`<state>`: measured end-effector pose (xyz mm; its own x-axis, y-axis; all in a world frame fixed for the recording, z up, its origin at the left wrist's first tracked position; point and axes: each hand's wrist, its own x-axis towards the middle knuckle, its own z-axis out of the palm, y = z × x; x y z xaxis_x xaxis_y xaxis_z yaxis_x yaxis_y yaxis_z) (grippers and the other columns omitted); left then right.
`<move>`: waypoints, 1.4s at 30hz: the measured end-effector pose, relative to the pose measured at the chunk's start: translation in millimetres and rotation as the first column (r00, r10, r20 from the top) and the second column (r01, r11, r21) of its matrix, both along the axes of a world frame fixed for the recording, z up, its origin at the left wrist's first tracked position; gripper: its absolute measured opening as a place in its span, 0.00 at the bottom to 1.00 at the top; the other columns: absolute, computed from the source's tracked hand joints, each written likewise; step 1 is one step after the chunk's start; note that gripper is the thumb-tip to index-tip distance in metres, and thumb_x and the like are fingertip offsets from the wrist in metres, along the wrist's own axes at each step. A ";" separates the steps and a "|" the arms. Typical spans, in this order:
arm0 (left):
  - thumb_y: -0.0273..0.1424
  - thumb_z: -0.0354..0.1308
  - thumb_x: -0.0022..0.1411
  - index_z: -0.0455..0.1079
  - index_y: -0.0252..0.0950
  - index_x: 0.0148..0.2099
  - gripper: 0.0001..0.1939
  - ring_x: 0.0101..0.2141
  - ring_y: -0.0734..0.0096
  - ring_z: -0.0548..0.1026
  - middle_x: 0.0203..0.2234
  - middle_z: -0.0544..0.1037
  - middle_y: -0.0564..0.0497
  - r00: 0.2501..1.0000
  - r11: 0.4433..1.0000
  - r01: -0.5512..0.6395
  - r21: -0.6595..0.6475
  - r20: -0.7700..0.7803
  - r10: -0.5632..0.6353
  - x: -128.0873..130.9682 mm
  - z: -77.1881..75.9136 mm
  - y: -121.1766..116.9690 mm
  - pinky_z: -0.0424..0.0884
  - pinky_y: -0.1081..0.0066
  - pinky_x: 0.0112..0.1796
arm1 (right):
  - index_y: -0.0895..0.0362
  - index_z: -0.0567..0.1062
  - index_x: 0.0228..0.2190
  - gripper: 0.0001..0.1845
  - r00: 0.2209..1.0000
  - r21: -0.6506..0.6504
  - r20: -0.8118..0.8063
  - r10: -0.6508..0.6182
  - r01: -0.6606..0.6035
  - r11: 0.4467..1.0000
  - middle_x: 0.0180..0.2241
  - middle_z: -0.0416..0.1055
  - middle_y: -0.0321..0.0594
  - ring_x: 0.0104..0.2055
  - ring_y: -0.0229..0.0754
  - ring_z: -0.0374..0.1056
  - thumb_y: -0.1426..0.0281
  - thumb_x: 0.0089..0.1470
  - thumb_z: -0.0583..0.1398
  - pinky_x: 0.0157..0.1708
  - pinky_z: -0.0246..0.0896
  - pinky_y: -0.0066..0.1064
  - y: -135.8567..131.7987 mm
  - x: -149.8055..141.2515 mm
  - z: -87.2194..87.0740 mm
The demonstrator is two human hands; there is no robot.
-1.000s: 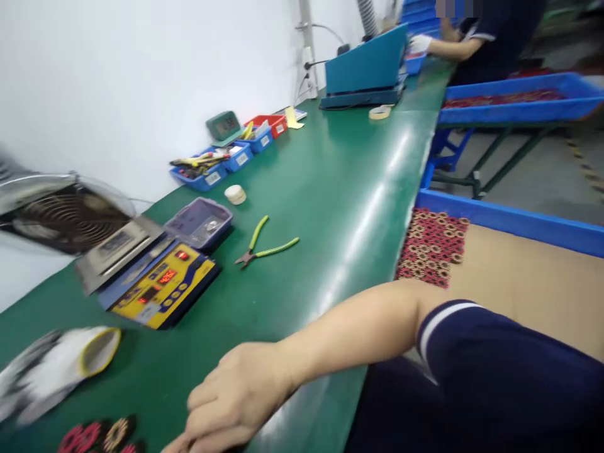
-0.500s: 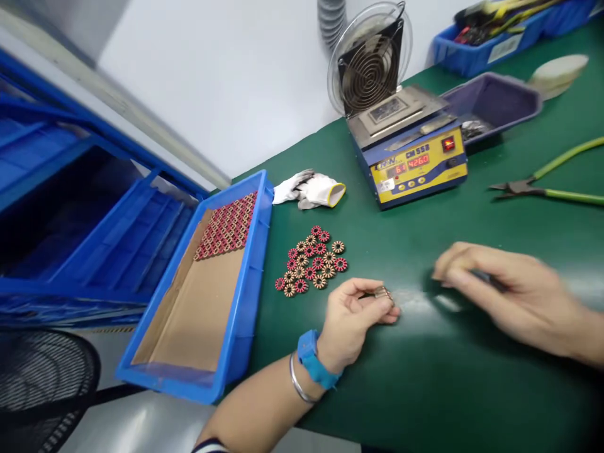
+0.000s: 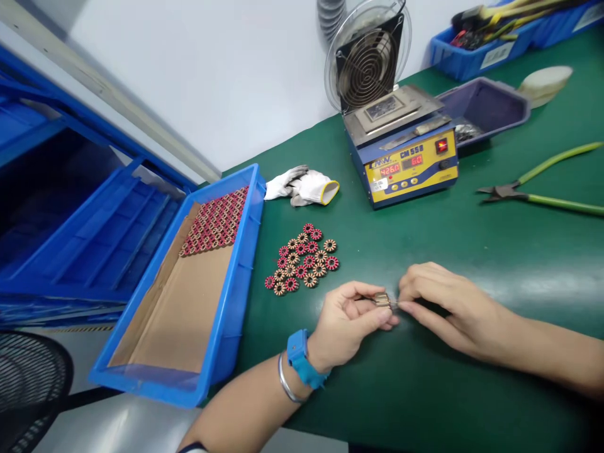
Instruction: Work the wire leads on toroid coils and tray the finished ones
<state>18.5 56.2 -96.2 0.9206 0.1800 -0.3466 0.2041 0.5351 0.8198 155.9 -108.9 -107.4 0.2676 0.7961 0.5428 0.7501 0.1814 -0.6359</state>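
My left hand (image 3: 352, 318), wearing a blue wrist strap and a silver bangle, is closed on a small copper-wound ring coil (image 3: 382, 300), held between thumb and fingers just above the green table. My right hand (image 3: 453, 308) has come up against the coil's right side, its thumb and fingertips pinched together there. Thin pale strands show between the coil and those fingertips; what exactly they grip is too small to make out. Left of the hands lies a loose group of ring coils (image 3: 301, 271), some red and black, others copper and black.
At left stands a blue tray (image 3: 255, 233) lined with cardboard, rows of coils at its far end. White gloves (image 3: 309, 189) lie behind the loose coils. Further back are a solder pot (image 3: 410, 167) with a lit display, a fan (image 3: 368, 69), a purple bin (image 3: 507, 104) and green-handled pliers (image 3: 504, 192).
My right hand has moved left from over the table to the coil and now pinches beside it. My left hand still holds the coil. The whole view has shifted slightly.
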 end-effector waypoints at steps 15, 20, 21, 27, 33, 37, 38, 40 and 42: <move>0.32 0.79 0.48 0.73 0.30 0.46 0.26 0.32 0.69 0.83 0.32 0.83 0.48 0.998 0.997 0.064 0.032 0.012 -0.064 -0.4 -4.2 2.2 0.80 0.71 0.38 | 0.54 0.75 0.35 0.05 0.965 -0.025 -0.248 0.082 -0.091 0.996 0.42 0.74 0.43 0.41 0.40 0.74 0.73 0.64 0.59 0.41 0.71 0.30 2.7 -4.8 10.4; 0.35 0.78 0.50 0.74 0.30 0.45 0.25 0.31 0.70 0.83 0.31 0.83 0.47 0.997 0.997 0.071 0.027 -0.005 -0.071 -0.7 -0.2 2.1 0.79 0.73 0.37 | 0.54 0.77 0.36 0.08 0.974 -0.032 -0.211 0.087 -0.096 0.995 0.42 0.74 0.44 0.41 0.40 0.74 0.72 0.65 0.58 0.41 0.71 0.30 0.9 -3.8 9.5; 0.36 0.78 0.51 0.74 0.30 0.45 0.24 0.31 0.70 0.83 0.31 0.83 0.47 0.997 0.997 0.076 0.034 -0.015 -0.076 -0.7 0.8 2.2 0.79 0.73 0.37 | 0.54 0.78 0.35 0.09 0.973 -0.038 -0.214 0.091 -0.101 0.994 0.42 0.74 0.44 0.41 0.40 0.74 0.72 0.66 0.58 0.41 0.71 0.30 0.7 -3.7 10.3; 0.37 0.77 0.52 0.74 0.30 0.43 0.23 0.32 0.66 0.84 0.32 0.84 0.46 0.994 0.991 0.109 0.077 -0.041 -0.106 -0.6 4.3 2.0 0.80 0.70 0.37 | 0.54 0.76 0.30 0.14 0.918 -0.148 -0.383 0.101 -0.169 0.974 0.43 0.74 0.45 0.42 0.43 0.73 0.68 0.67 0.56 0.42 0.72 0.34 -4.1 -2.9 15.4; 0.36 0.77 0.52 0.74 0.30 0.43 0.22 0.31 0.70 0.83 0.31 0.83 0.48 0.994 0.992 0.111 0.055 -0.029 -0.110 -0.5 4.2 2.1 0.79 0.72 0.37 | 0.53 0.78 0.32 0.09 0.926 -0.154 -0.362 0.109 -0.175 0.973 0.47 0.75 0.46 0.51 0.47 0.73 0.67 0.65 0.60 0.49 0.71 0.38 -4.9 -1.6 14.0; 0.32 0.78 0.50 0.73 0.31 0.42 0.21 0.33 0.74 0.81 0.32 0.82 0.49 0.999 0.999 0.035 0.040 0.015 -0.036 -1.4 3.9 -2.7 0.78 0.72 0.40 | 0.52 0.76 0.32 0.09 0.941 -0.140 -0.330 0.068 -0.120 0.983 0.46 0.75 0.45 0.53 0.47 0.73 0.68 0.65 0.58 0.48 0.73 0.36 -4.3 -7.2 11.6; 0.31 0.78 0.50 0.73 0.31 0.42 0.21 0.34 0.75 0.81 0.32 0.82 0.50 0.999 0.999 0.005 0.045 0.034 -0.006 -1.9 3.7 -4.6 0.77 0.73 0.41 | 0.52 0.76 0.32 0.08 0.949 -0.128 -0.313 0.050 -0.095 0.987 0.47 0.74 0.46 0.55 0.47 0.73 0.69 0.65 0.59 0.48 0.73 0.37 -4.7 -9.6 10.6; 0.31 0.78 0.51 0.72 0.32 0.41 0.20 0.34 0.77 0.80 0.32 0.81 0.51 0.997 0.997 -0.045 0.069 0.061 0.041 -3.1 3.0 -8.3 0.76 0.75 0.40 | 0.52 0.75 0.33 0.06 0.967 -0.090 -0.254 0.016 -0.040 0.995 0.49 0.73 0.47 0.56 0.48 0.72 0.71 0.63 0.59 0.48 0.74 0.37 -6.7 -14.7 8.6; 0.32 0.78 0.51 0.72 0.32 0.41 0.20 0.33 0.77 0.79 0.32 0.81 0.51 0.996 0.993 -0.070 0.099 0.066 0.063 -4.6 2.3 -11.1 0.75 0.76 0.39 | 0.52 0.74 0.34 0.05 0.985 -0.048 -0.170 0.017 -0.026 0.999 0.51 0.72 0.49 0.56 0.48 0.72 0.73 0.62 0.59 0.48 0.75 0.37 -10.1 -18.6 8.0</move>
<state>14.0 45.1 -94.0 0.9248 0.2728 -0.2651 0.1170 0.4592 0.8806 137.2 -119.1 -99.3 0.3346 0.8277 0.4504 0.6273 0.1610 -0.7619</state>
